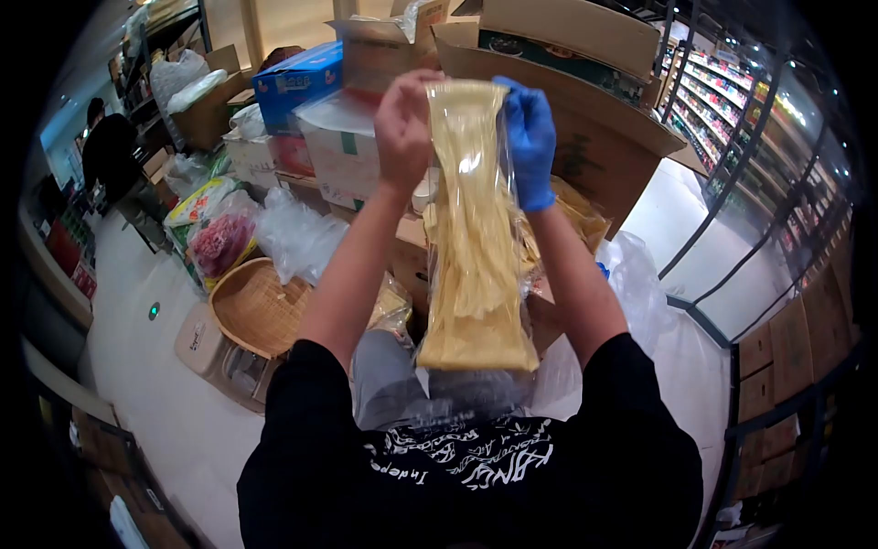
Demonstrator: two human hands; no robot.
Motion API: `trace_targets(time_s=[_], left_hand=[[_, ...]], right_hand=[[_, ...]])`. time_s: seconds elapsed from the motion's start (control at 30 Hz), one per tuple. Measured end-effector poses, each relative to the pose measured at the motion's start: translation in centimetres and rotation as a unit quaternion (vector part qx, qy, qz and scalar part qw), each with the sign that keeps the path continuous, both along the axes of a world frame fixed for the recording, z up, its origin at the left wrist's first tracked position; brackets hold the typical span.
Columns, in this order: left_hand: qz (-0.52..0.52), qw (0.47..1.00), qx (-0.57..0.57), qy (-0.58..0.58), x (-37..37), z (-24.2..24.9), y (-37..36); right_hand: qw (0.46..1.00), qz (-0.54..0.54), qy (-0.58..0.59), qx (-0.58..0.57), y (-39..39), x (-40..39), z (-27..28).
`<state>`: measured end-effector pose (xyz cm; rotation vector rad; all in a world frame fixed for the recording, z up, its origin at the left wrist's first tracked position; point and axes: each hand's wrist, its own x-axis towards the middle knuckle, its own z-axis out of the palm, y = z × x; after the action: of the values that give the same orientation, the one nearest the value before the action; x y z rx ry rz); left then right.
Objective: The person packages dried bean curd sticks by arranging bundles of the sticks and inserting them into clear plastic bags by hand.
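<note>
A long clear plastic bag of pale yellow dried strips hangs upright in front of my chest. Its top edge is between my two hands. My left hand, bare and slightly blurred, is closed on the upper left corner. On the other side my right hand, in a blue glove, pinches the upper right corner. The strips run lengthwise inside the bag and lie bunched toward its wide lower end. Behind the bag, partly hidden, are more yellow packs beside an open carton.
Cardboard boxes and a blue box are stacked ahead. A woven basket rests at the left near clear plastic bags. Another person stands far left. Metal-framed glass and cartons line the right.
</note>
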<state>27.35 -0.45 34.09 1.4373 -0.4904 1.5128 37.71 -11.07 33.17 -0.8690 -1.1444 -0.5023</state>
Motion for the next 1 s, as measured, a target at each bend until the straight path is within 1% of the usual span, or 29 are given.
trace_targets(time_s=[0.03,0.07,0.13,0.17,0.23,0.3,0.37,0.43,0.5,0.53,0.6,0.63,0.67,0.7,0.73,0.77,0.8,0.87,0.9,1.0], left_hand=[[0.026,0.998,0.039,-0.03,-0.4,1.9,0.4],[0.03,0.998,0.039,-0.031,-0.7,3.6,0.8],[0.04,0.991,0.088,-0.091,-1.5,6.3,1.3],[0.046,0.991,0.088,-0.091,-2.0,7.6,1.5],[0.024,0.982,0.125,-0.137,-3.0,9.6,1.8],[0.055,0.983,0.107,-0.139,-4.3,10.7,1.7],[0.056,0.969,0.159,-0.18,-5.6,11.3,0.8],[0.069,0.966,0.157,-0.193,-6.7,11.5,0.9],[0.054,0.954,0.173,-0.237,-7.8,11.3,0.8],[0.094,0.943,0.195,-0.255,-8.3,11.1,1.2],[0.115,0.937,0.198,-0.263,-9.3,10.7,1.0],[0.13,0.932,0.201,-0.273,-10.0,10.7,0.8],[0.186,0.918,0.221,-0.272,-10.7,10.4,0.9],[0.191,0.913,0.23,-0.278,-11.2,10.1,0.8],[0.153,0.919,0.234,-0.278,-11.6,9.9,0.7],[0.113,0.924,0.238,-0.277,-12.2,9.5,0.7],[0.156,0.928,0.226,-0.251,-12.9,8.8,0.7],[0.15,0.928,0.234,-0.247,-13.6,7.8,1.2],[0.139,0.932,0.234,-0.239,-14.0,7.3,1.4],[0.154,0.938,0.226,-0.211,-15.3,5.7,1.4]], right_hand=[[0.999,0.021,-0.028,0.028,0.9,0.2,1.7],[0.999,0.025,-0.029,0.028,1.6,0.2,3.4],[0.989,0.085,-0.077,0.094,2.6,-0.4,6.3],[0.988,0.091,-0.077,0.094,2.8,-1.0,7.6],[0.971,0.09,-0.142,0.171,3.2,-2.2,9.8],[0.971,0.086,-0.133,0.179,3.7,-3.0,10.8],[0.953,0.175,-0.165,0.186,3.1,-5.2,12.1],[0.945,0.191,-0.183,0.194,3.3,-6.2,12.4],[0.939,0.153,-0.198,0.235,3.4,-7.3,12.2],[0.938,0.159,-0.197,0.235,3.5,-7.9,11.9],[0.937,0.076,-0.217,0.263,3.5,-8.9,11.5],[0.934,0.082,-0.22,0.269,3.5,-9.3,11.4],[0.929,0.123,-0.228,0.264,3.6,-9.5,11.3],[0.925,0.15,-0.232,0.26,3.8,-9.9,11.0],[0.921,0.176,-0.235,0.256,3.9,-10.3,10.7],[0.92,0.171,-0.252,0.247,3.9,-10.4,10.4],[0.923,0.178,-0.252,0.232,3.9,-10.6,10.0],[0.933,0.172,-0.247,0.199,4.0,-11.0,9.1],[0.929,0.199,-0.237,0.201,4.1,-11.5,8.6],[0.936,0.227,-0.23,0.14,4.4,-11.7,6.8]])
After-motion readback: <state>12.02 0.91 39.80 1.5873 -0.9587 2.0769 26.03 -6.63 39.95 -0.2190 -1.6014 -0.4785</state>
